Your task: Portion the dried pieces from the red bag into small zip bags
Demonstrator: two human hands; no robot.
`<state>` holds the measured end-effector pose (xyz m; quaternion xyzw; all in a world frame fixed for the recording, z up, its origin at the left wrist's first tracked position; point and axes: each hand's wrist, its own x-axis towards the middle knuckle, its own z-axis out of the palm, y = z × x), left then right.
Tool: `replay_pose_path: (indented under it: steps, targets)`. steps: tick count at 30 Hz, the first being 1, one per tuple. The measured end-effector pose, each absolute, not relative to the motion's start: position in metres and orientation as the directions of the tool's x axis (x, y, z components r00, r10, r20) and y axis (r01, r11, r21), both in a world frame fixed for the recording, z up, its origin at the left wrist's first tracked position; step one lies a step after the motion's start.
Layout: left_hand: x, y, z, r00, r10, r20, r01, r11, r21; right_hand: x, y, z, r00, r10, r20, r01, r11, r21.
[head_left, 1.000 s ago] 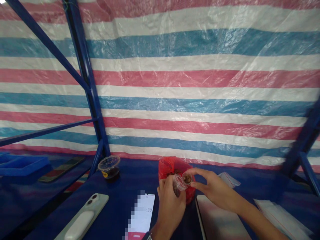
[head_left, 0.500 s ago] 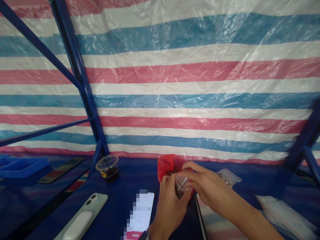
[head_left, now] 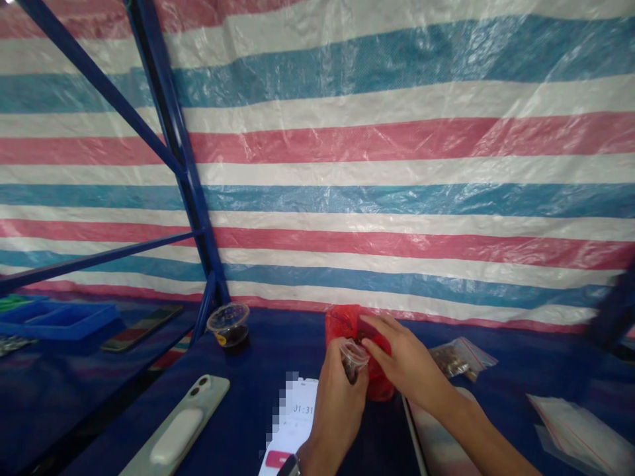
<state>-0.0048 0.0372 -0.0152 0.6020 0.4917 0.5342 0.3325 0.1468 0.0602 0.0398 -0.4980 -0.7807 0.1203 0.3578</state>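
My left hand (head_left: 338,403) is closed around a small clear zip bag (head_left: 353,357), held upright with its mouth upward and some dark contents inside. Just behind it stands a red plastic bag (head_left: 342,320) with dark brown bits in its opening. My right hand (head_left: 409,363) reaches over that opening from the right. Its thumb and fingers are apart, and the fingertips are at the dark bits; I see nothing held between them.
A filled zip bag (head_left: 454,357) lies right of the red bag, and flat clear zip bags (head_left: 580,426) lie farther right. Left are a lit phone (head_left: 290,423), a pale phone (head_left: 181,423), a lidded cup of dark liquid (head_left: 231,330) and a blue tray (head_left: 74,322). A blue post (head_left: 191,192) rises behind.
My right hand has come off the zip bag and moved over the red bag's opening, its fingers spreading. My left hand keeps the zip bag. The view has shifted slightly.
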Motion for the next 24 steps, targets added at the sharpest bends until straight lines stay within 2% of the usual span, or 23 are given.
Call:
replay_pose_path:
  steps: [3,6,9,14,19,24]
  targets:
    - [-0.001,0.032,-0.010,-0.036,0.947,0.320,0.170,-0.310,0.936,0.147,0.042,0.041,-0.224,0.875,0.430,0.560,0.477,-0.678]
    - [0.011,0.020,-0.004,0.034,0.950,0.310,0.078,-0.312,0.947,0.153,0.019,0.044,-0.184,0.926,0.331,0.417,0.378,-0.826]
    - [0.023,0.007,-0.006,0.100,0.938,0.331,0.094,-0.340,0.936,0.166,-0.001,0.040,-0.085,0.957,0.276,0.304,0.288,-0.908]
    - [0.035,-0.005,-0.015,0.257,0.921,0.292,0.114,-0.329,0.937,0.193,-0.026,0.021,0.024,0.968,0.249,0.183,0.240,-0.953]
    - [0.048,-0.012,-0.012,0.252,0.925,0.286,0.190,-0.337,0.922,0.215,-0.035,0.016,0.154,0.964,0.216,0.139,0.196,-0.971]
    - [0.059,-0.022,0.001,0.336,0.903,0.268,0.132,-0.327,0.936,0.234,-0.038,0.033,0.216,0.967,0.138,0.098,0.119,-0.988]
